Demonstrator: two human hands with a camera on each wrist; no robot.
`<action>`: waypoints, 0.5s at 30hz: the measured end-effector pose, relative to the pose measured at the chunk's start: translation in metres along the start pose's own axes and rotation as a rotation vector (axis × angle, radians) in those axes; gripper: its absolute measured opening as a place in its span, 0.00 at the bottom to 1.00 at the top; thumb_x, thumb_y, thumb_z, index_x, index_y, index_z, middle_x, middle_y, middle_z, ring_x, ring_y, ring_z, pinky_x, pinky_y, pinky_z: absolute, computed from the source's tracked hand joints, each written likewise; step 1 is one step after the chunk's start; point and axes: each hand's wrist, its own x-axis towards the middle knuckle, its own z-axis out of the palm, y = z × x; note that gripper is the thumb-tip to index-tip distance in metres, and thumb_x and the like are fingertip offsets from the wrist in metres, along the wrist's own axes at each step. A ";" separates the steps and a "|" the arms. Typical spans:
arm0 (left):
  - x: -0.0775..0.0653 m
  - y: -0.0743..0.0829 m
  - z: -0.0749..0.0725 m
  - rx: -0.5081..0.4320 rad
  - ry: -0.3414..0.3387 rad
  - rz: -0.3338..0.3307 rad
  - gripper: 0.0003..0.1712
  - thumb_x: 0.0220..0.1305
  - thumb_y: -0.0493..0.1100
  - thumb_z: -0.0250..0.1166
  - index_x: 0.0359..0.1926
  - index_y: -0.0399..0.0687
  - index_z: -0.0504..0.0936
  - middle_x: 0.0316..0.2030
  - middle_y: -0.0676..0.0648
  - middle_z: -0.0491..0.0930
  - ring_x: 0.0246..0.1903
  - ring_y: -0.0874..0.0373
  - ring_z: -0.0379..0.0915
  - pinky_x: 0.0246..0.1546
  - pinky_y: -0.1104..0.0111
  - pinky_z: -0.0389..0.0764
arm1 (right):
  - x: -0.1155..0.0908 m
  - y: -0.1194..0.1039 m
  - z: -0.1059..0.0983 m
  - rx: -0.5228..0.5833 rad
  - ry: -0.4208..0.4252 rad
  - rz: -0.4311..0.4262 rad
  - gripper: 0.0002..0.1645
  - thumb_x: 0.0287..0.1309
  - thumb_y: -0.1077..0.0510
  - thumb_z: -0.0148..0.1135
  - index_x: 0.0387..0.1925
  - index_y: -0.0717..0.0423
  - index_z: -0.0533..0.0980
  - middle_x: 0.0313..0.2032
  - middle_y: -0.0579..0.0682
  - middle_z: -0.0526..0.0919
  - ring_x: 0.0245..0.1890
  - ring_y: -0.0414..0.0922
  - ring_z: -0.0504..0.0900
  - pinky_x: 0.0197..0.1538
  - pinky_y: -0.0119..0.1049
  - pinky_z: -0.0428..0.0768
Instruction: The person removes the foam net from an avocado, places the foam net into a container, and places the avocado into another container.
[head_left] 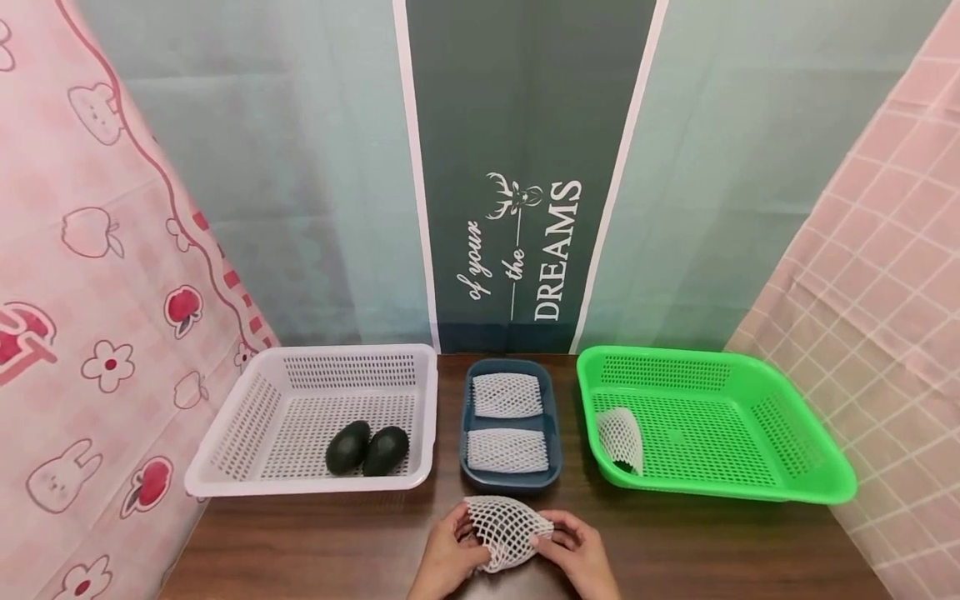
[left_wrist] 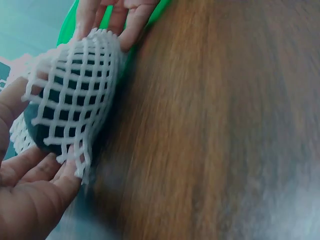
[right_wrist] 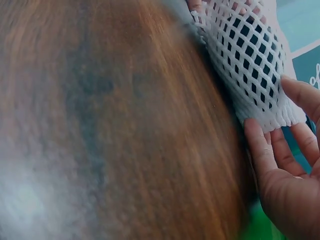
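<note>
Over the table's front, both hands hold a white foam net sleeve (head_left: 504,521) by its opposite ends. My left hand (head_left: 450,552) grips the wide, open end, with the thumb on the near edge and fingers behind. The narrower end is pinched by my right hand (head_left: 576,548) between thumb and fingers. Inside the mesh, the wrist views show a dark green avocado (left_wrist: 37,129), mostly covered by the net. Two bare avocados (head_left: 348,448) lie together in the white basket (head_left: 311,483) on the left.
A blue tray (head_left: 557,442) at the middle holds two flat foam nets (head_left: 507,451). On the right stands a green basket (head_left: 813,467) with a foam net (head_left: 621,433) around something dark at its left side. Curtains hang behind and at both sides.
</note>
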 end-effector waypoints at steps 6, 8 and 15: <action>0.001 0.004 0.002 0.041 0.024 0.001 0.43 0.32 0.25 0.61 0.56 0.17 0.57 0.46 0.33 0.70 0.45 0.45 0.69 0.40 0.62 0.74 | 0.001 0.001 -0.001 -0.004 0.011 0.005 0.25 0.43 0.60 0.69 0.44 0.68 0.73 0.38 0.58 0.79 0.34 0.47 0.79 0.35 0.34 0.77; -0.001 0.010 0.002 0.047 0.035 0.009 0.42 0.31 0.25 0.61 0.55 0.18 0.59 0.46 0.34 0.71 0.44 0.46 0.69 0.40 0.63 0.75 | 0.001 0.000 0.000 0.021 0.021 0.021 0.24 0.43 0.60 0.69 0.43 0.69 0.74 0.36 0.58 0.79 0.33 0.46 0.79 0.34 0.35 0.77; -0.003 0.004 -0.004 0.013 0.026 0.015 0.38 0.34 0.28 0.66 0.54 0.25 0.66 0.43 0.39 0.73 0.41 0.50 0.72 0.37 0.66 0.76 | 0.000 -0.001 0.000 -0.007 0.124 -0.063 0.15 0.44 0.63 0.67 0.35 0.68 0.77 0.29 0.54 0.80 0.25 0.42 0.79 0.26 0.34 0.76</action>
